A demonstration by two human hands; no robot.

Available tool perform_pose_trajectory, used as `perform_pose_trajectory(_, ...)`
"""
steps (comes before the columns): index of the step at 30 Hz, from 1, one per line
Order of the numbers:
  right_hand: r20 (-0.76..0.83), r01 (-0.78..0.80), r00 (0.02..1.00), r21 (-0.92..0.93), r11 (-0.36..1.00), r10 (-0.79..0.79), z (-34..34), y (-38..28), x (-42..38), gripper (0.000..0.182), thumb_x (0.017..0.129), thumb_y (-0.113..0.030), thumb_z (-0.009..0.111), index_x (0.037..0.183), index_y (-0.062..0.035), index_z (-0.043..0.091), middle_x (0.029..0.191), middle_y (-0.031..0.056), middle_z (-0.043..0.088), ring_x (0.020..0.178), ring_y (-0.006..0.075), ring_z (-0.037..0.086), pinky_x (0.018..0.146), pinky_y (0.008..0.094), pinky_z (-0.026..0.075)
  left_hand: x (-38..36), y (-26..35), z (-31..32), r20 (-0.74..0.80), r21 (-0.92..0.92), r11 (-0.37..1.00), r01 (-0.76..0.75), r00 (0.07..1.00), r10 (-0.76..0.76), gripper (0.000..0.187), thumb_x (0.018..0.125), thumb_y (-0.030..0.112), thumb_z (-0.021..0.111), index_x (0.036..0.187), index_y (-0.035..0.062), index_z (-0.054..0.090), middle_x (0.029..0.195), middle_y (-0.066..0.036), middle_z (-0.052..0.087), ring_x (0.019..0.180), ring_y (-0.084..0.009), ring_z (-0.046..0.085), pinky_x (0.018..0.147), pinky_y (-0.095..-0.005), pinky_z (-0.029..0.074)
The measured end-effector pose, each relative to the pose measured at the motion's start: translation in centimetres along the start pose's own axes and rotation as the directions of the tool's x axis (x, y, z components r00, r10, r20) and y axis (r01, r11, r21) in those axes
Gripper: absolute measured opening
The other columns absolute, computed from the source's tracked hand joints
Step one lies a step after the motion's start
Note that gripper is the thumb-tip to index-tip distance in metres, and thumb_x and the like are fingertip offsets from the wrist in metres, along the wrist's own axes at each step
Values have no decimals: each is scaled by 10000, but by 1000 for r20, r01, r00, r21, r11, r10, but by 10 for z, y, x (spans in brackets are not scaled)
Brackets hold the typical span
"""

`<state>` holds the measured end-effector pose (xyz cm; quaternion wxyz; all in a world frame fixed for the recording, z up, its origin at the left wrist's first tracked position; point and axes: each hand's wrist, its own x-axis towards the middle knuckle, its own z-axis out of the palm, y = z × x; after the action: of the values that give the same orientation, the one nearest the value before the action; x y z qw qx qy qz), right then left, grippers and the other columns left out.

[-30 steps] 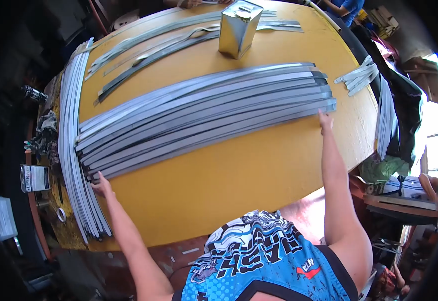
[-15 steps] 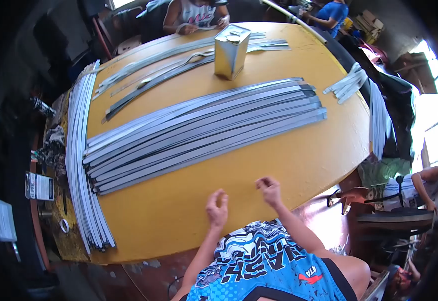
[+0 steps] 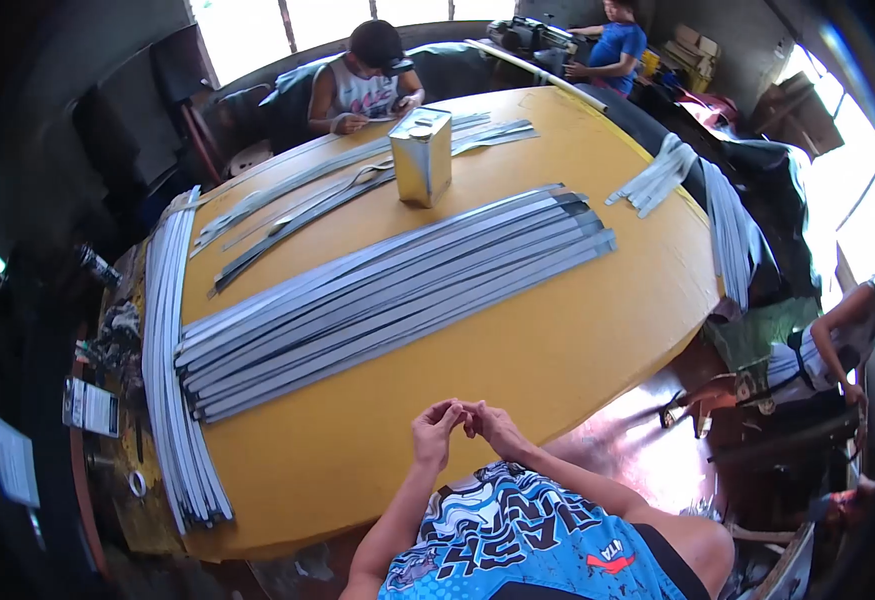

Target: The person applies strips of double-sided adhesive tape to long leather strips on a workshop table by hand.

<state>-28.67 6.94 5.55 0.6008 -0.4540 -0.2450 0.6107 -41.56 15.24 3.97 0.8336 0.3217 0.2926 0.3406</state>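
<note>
Close to the table's near edge, my left hand (image 3: 434, 434) and my right hand (image 3: 497, 430) meet at the fingertips in front of my shirt. Both have their fingers pinched together; anything between them is too small to make out. Beyond them, a wide row of long grey strips (image 3: 387, 311) lies slantwise on the yellow table (image 3: 517, 375), apart from my hands. Another bundle of long pale strips (image 3: 161, 370) runs down the table's left side, crossing the row's left ends.
A square metal tin (image 3: 422, 160) stands behind the row, near more loose strips (image 3: 307, 215). Short strips (image 3: 657, 175) lie at the right edge. A person in a cap (image 3: 372, 90) sits across the table; others are at the back and right. A tape roll (image 3: 137, 484) lies at left.
My hands, apart before, have come together at the fingertips. The view has tilted up, showing more of the windows and the person opposite. The strips and tin appear to lie as before.
</note>
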Motion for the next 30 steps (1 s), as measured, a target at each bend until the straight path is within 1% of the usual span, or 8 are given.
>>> perform_pose_trajectory(6, 173, -1, 985, -71, 997, 13, -18, 1, -1, 565, 1034, -455, 379, 1356, -16, 530, 905, 25, 534, 820, 134, 484, 799, 257, 416, -18, -16, 10, -187, -185, 982, -48, 982, 13, 131, 934, 69, 621, 1031, 0, 676, 911, -121, 705, 803, -228, 700, 756, -349, 590)
perform_pose_trajectory(10, 259, -86, 962, -2, 996, 83, -19, 10, 0, 519, 1036, -402, 420, 1360, -12, 526, 896, 16, 531, 808, 123, 491, 782, 252, 431, -27, -16, -6, -171, -100, 993, -67, 984, 49, 131, 939, 91, 627, 1017, 0, 680, 891, -99, 707, 798, -196, 697, 747, -312, 576)
perform_pose_trajectory(12, 231, -91, 963, -208, 974, 140, -19, 8, -2, 457, 1030, -325, 480, 1367, -20, 524, 876, 9, 543, 788, 99, 502, 752, 244, 450, -32, -13, -7, -264, 392, 918, -59, 949, 173, 157, 939, 129, 640, 970, -21, 676, 852, -87, 712, 757, -170, 692, 716, -269, 553)
perform_pose_trajectory(18, 244, -82, 946, -457, 886, 214, -12, 9, -5, 427, 991, -285, 571, 1367, -85, 544, 881, 0, 586, 774, 71, 504, 723, 234, 468, -57, -2, 1, -331, 734, 675, 76, 907, 258, 147, 921, 124, 629, 892, -15, 663, 750, -66, 687, 703, -111, 656, 647, -256, 525)
perform_pose_trajectory(22, 218, -81, 955, -452, 888, 199, -5, 17, -3, 411, 983, -258, 586, 1349, -72, 560, 866, -12, 594, 744, 67, 503, 699, 221, 465, -57, -8, -15, -306, 768, 637, 63, 910, 279, 177, 918, 156, 612, 870, -12, 646, 683, -63, 656, 646, -106, 631, 595, -270, 505)
perform_pose_trajectory(25, 39, -99, 992, -389, 916, 124, 0, 38, 16, 362, 968, -204, 605, 1298, -54, 598, 821, -20, 598, 705, 60, 504, 648, 215, 456, -51, 9, -39, -261, 773, 633, 37, 929, 264, 221, 933, 180, 576, 814, -2, 614, 641, -62, 618, 588, -120, 599, 559, -283, 480)
perform_pose_trajectory(28, -145, -47, 989, -475, 879, -25, 13, 57, 46, 284, 969, -179, 588, 1205, -33, 648, 832, -12, 613, 732, 59, 530, 663, 215, 464, -30, 41, -84, -167, 791, 609, -58, 938, 305, 261, 944, 200, 561, 770, 8, 586, 605, -53, 579, 554, -133, 572, 540, -286, 460)
perform_pose_trajectory(30, -282, 75, 925, -518, 852, -253, 33, 60, 71, 212, 960, -162, 604, 1103, -20, 671, 767, -23, 597, 642, 37, 484, 561, 196, 401, -9, 78, -119, -202, 865, 501, 21, 929, 309, 299, 937, 224, 579, 744, -4, 570, 632, -147, 578, 567, -253, 579, 550, -375, 440)
